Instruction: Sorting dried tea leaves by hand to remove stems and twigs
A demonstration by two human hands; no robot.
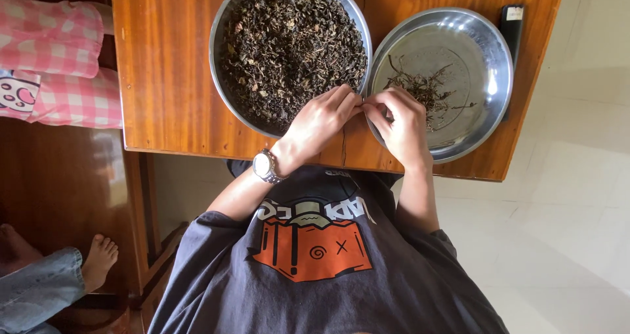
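Sorting over the wooden table [170, 78]: keep work between the leaf bowl [226, 19] and the stem plate [499, 52]. Left hand [321, 121] and right hand [400, 124] meet fingertip to fingertip, pinching a small dried bit [363, 102]; pull gently, likely brittle.

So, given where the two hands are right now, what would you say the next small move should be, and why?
Probably carry the pinched bit right and drop it in the shallow steel plate. Both the left hand and right hand meet fingertip to fingertip between the dishes, that plate holds only a few bare stems, and the bowl holds the dried leaves.
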